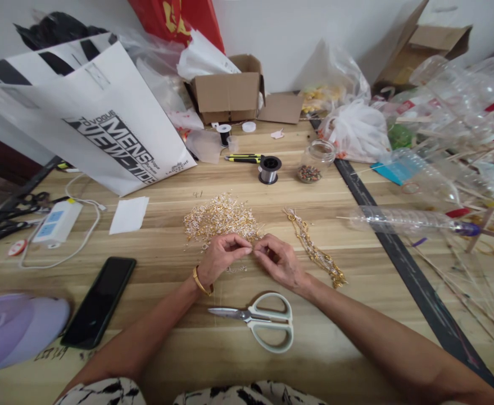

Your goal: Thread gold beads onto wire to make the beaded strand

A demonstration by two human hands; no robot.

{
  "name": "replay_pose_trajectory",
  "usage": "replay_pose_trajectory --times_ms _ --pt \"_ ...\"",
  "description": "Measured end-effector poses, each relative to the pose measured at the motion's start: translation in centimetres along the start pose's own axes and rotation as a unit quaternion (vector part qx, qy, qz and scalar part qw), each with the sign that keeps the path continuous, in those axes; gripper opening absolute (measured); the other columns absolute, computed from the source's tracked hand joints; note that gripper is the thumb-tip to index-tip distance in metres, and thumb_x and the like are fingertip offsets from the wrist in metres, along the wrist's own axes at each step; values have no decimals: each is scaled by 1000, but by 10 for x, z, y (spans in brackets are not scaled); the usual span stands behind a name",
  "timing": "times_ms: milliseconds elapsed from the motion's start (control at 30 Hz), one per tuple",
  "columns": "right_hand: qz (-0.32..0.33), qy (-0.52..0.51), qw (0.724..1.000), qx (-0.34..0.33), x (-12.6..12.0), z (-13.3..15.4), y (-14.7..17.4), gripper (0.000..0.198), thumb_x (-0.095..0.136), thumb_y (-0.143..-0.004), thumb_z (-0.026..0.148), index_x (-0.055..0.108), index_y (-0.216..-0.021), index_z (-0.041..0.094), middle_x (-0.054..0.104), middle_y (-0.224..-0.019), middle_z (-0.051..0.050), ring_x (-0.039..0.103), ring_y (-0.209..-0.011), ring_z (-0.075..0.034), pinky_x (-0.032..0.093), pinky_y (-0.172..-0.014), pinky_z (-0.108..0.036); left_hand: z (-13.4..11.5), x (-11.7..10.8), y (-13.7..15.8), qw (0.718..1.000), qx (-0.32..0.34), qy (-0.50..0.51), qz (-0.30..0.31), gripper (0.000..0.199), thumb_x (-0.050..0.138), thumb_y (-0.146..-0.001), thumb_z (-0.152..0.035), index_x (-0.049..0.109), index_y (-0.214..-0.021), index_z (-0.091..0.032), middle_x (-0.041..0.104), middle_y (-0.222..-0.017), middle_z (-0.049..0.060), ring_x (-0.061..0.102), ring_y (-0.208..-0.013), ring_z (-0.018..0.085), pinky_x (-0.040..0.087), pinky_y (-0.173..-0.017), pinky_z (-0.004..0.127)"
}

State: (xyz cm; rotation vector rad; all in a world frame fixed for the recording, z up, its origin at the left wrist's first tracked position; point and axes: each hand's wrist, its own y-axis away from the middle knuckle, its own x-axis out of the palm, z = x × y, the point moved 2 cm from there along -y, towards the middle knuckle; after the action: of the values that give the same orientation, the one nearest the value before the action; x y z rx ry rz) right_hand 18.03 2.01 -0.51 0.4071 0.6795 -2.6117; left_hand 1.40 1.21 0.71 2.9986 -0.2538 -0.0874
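- Nearest, patterned black-and-white clothing [247,392] shows along the lower edge
- Scissors [248,316] with pale handles lie just beyond it, between the forearms, blades pointing left
- A dark phone [99,304] lies to the left, beside a purple object [23,326] cut off by the picture's edge
- The left hand [218,260], a gold bracelet [202,282] at its wrist, has thumb and forefinger closed in a pinch
- The right hand [279,263] pinches likewise, its fingertips close against the left's; whatever sits between them is too small to make out
- A short row of small pieces [236,269] lies on the wooden table [348,337] just below the hands
- A loose heap of gold and pale beads [221,216] spreads directly beyond the left hand
- Beaded gold strands [314,244] lie in a slanting bundle to the right of the right hand
- Farther out stand a spool of wire [269,170] and a glass jar [312,166] with beads in its bottom, a yellow-black cutter [242,158] lying just left of the spool
- At the back stand a white shopping bag [116,118], left, and an open cardboard box [229,93]
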Motion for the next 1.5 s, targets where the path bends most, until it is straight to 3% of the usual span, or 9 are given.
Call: replay_pose_trajectory --times_ms 567,967,1500 --pt "-13 -28 999 33 2 -2 1 5 57 -85 20 60 -85 16 56 -72 -2 50 -60 -11 39 -51 -21 2 -1 0 1000 7 -8 4 12 71 -68 -21 70 -76 -13 70 -74 4 61 -69 12 47 -68 23" --pt "-9 -20 1000 19 2 -2 1 4 56 -86 19 59 -86 17 56 -74 -2 50 -62 -11 39 -53 -22 2 -1 -1 1000 18 -10 3 11 72 -67 -19 69 -74 -12 69 -73 3 62 -68 12 47 -67 22" --pt "-12 -64 996 59 3 -4 3 10 62 -82 25 55 -80 18 56 -70 0 49 -56 -10 39 -48 -20 -1 0 -1 1000 -15 10 17 16 73 -66 -21 71 -79 -13 72 -78 5 64 -72 14 50 -71 23"
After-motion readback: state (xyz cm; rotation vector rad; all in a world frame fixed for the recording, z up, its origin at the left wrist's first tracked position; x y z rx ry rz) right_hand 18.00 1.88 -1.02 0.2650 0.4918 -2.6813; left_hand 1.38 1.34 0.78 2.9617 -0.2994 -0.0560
